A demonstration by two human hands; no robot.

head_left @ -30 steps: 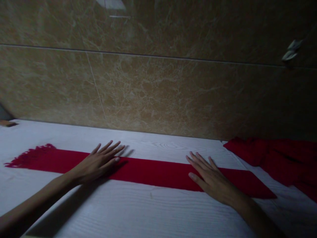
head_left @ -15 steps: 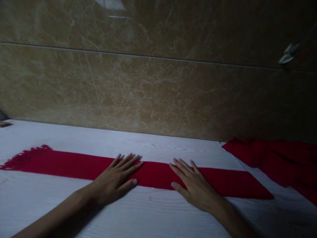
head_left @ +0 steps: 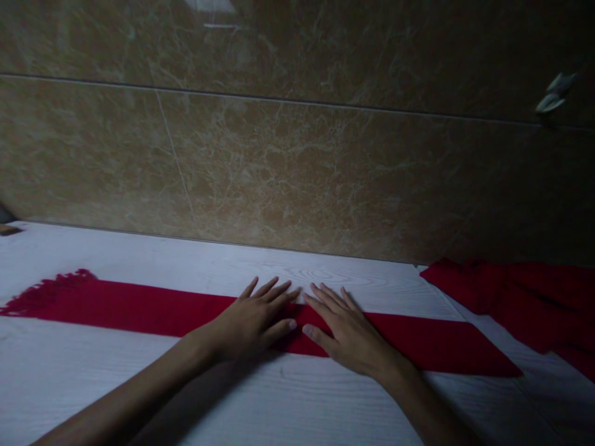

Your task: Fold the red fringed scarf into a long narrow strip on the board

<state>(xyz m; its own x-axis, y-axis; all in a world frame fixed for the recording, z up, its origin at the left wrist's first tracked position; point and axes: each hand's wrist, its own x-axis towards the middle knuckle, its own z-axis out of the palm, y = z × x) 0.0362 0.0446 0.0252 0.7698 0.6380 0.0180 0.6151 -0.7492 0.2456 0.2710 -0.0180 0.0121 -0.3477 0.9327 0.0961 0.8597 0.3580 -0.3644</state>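
Hands first: your left hand (head_left: 253,319) and right hand (head_left: 346,331) lie flat and spread on the middle of the scarf (head_left: 153,308), fingertips almost meeting, gripping nothing.

Biggest worry is the bench (head_left: 279,409): its pale top looks smooth, so the scarf may slide as one piece under your palms if you press sideways, and the strip could go crooked.

Next, the scarf itself. It runs as a long flat red band across the bench, parallel to the wall (head_left: 297,161), well in front of it. With both palms bunched at the centre, neither end is held down; any drag could ripple the cloth toward the middle or open its fold.

The pile (head_left: 520,297) of red cloth at the right lies near the scarf's folded end (head_left: 483,359). You could snag one on the other, since the colours match and the light is dim.

Smallest, the fringe (head_left: 56,286) at the left end is loose and already uneven; a tug from the centre would likely tangle it further.
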